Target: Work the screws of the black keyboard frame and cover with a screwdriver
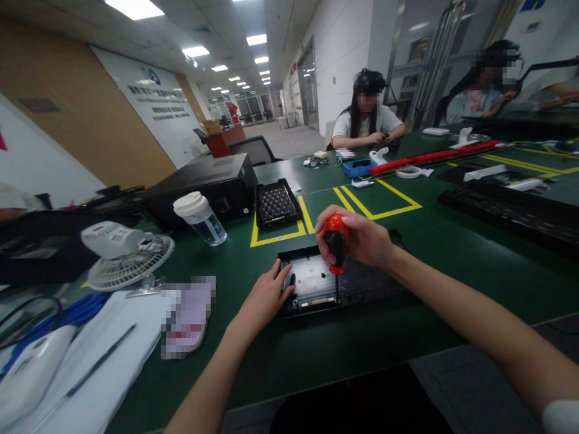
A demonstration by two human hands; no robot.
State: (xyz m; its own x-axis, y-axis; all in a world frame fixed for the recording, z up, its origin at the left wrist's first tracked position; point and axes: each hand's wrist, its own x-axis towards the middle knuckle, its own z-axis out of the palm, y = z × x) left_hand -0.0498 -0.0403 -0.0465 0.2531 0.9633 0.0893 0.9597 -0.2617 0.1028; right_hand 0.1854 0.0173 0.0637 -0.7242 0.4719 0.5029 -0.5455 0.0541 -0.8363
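My right hand (355, 238) is closed round a red and black screwdriver (335, 244), held upright. Its shaft points down at the front part of a flat black keyboard-like casing (362, 286), near a pale strip set in it. Whether the tip sits in a screw is too small to tell. On the left end of the same casing rests my left hand (266, 295), fingers stretched out over the edge. Behind the casing stands a black tray (278, 205) with rows of dark rounded pieces, inside a yellow taped outline.
To the left are a lidded cup (201, 220), a white fan (129, 253), a phone (187, 316) and papers with a pen (102, 361). A black box (203, 187) stands behind. A blue bin (357, 167) and long red strip (434, 158) lie farther back, near a seated co-worker (368, 114).
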